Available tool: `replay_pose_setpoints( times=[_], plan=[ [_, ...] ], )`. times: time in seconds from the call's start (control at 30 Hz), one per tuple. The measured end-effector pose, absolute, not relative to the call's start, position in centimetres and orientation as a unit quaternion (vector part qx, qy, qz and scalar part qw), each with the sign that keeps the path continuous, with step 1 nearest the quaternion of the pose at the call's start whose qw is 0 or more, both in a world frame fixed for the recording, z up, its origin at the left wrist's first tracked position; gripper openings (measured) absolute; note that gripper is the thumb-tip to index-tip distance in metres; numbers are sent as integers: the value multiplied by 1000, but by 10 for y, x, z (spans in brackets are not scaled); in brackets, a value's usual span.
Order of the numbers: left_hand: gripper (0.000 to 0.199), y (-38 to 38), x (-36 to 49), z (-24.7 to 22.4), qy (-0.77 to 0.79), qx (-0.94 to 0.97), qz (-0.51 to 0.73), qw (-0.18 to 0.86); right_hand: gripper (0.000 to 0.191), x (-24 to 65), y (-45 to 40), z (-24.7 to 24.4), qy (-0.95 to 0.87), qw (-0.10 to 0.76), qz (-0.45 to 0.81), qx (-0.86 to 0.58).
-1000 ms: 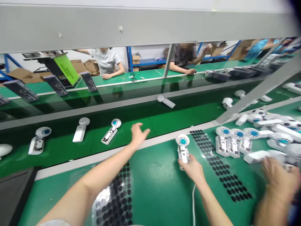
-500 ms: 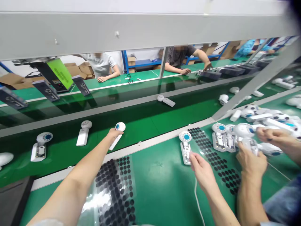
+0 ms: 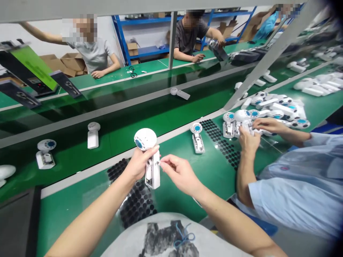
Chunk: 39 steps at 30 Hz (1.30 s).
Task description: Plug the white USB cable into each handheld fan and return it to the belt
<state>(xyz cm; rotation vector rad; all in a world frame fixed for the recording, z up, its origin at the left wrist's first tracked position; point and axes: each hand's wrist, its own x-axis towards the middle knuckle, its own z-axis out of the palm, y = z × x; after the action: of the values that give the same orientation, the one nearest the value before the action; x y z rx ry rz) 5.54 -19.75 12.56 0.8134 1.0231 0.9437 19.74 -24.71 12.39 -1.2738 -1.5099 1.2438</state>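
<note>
Partly hiding a dotted sheet (image 3: 137, 202), the left hand (image 3: 139, 163) clamps a device (image 3: 154, 176), the right hand (image 3: 181, 174) a plug (image 3: 158, 163).

No text, brand or number could be read. Pale marks on the dark grey rectangular boxes (image 3: 65, 84), faint ones on the bright green panel (image 3: 34, 66), and a small reddish badge (image 3: 284, 168) on a light blue shirt (image 3: 300, 185) were illegible.

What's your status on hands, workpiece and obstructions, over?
Left hand holding white device, round head up. Right hand pinching small connector at its side. Nothing visibly blocking; co-worker's hands off right.
</note>
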Motion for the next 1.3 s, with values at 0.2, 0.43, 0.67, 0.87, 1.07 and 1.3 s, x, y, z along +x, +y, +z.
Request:
replay_pose_setpoints(
  times=[0.2, 0.43, 0.67, 0.87, 1.07, 1.3],
  plan=[
    [26, -205, 63, 135, 471, 413, 451, 636, 16, 200, -260, 126, -635, 376, 429, -521],
    [25, -209, 68, 136, 465, 481, 394, 630, 16, 206, -262, 120, -626, 357, 449, -528],
    [28, -214, 71, 126, 488, 520, 355, 604, 20, 209, -263, 115, -683, 321, 413, -510],
    [29, -209, 82, 102, 509, 483, 353, 619, 15, 209, -251, 90, -613, 314, 495, -530],
    [35, -170, 63, 71, 585, 519, 358, 510, 17, 266, -233, 70, -460, 378, 552, -584],
    [41, -144, 51, 95, 578, 349, 368, 639, 27, 310, -240, 86, -360, 455, 577, -575]
  ],
)
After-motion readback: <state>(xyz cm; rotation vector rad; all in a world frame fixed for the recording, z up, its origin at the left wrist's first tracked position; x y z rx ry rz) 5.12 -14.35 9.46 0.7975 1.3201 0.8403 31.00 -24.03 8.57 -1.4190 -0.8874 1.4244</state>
